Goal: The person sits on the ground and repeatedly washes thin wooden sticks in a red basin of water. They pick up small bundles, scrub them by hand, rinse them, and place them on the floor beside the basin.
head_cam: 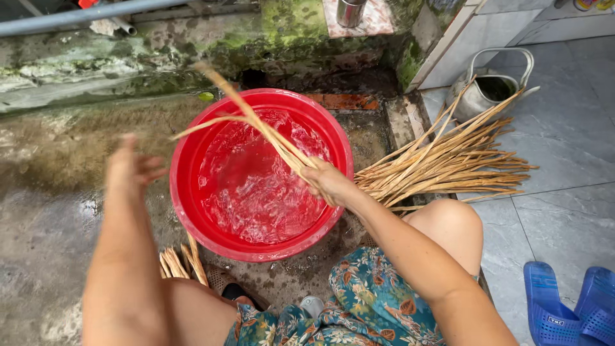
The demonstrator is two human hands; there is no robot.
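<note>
R hand (328, 181) grips thin cane strips (256, 122) over red basin (186, 160) w/ water; L hand (131, 168) open, left of basin.

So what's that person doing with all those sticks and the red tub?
A person crouches over a red basin full of rippling water. Their right hand grips a few long tan strips above the water. The left hand is open and blurred, holding nothing. A big pile of strips lies to the right by a metal kettle, and a small bundle sits by the left knee.
</note>
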